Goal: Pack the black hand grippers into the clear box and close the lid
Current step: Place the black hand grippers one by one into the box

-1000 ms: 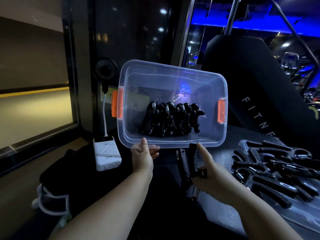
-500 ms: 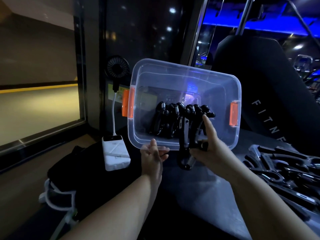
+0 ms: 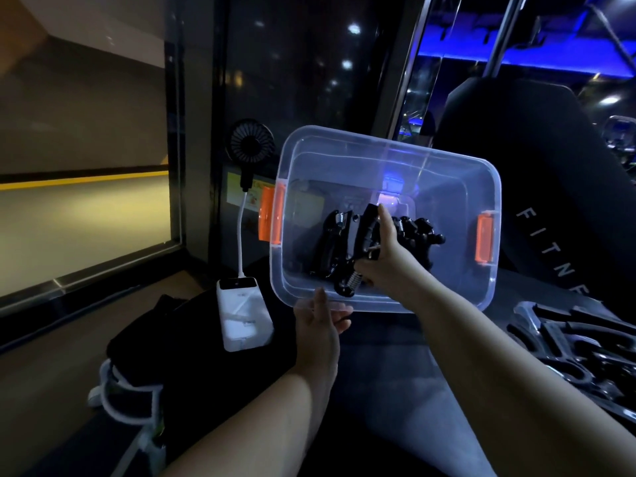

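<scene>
White letters "FITNE" run down the black panel [image 3: 516, 149], at 3 o'clock of the box [image 3: 447, 187]; the word is cut off below. Print illegible on the yellow sticker [image 3: 256, 197] under the fan [image 3: 249, 141]. Power bank [image 3: 242, 316] display unreadable.

clear box [image 3: 389, 160]: one, centre of the frame.
orange latches [image 3: 272, 216]: two, one at each short end of the box.
hands: two, left hand [image 3: 321, 325] and right hand [image 3: 389, 261].
held gripper [image 3: 364, 230]: one, in the right hand.
grippers in the box [image 3: 418, 232]: a row, partly hidden by the hand; number cannot be told.
gripper pile [image 3: 578, 349]: many, overlapping, lower right; too dark to count.
power bank [image 3: 244, 315]: one, white.
fan [image 3: 250, 141]: one.
black bag [image 3: 192, 339]: one, lower left.
</scene>
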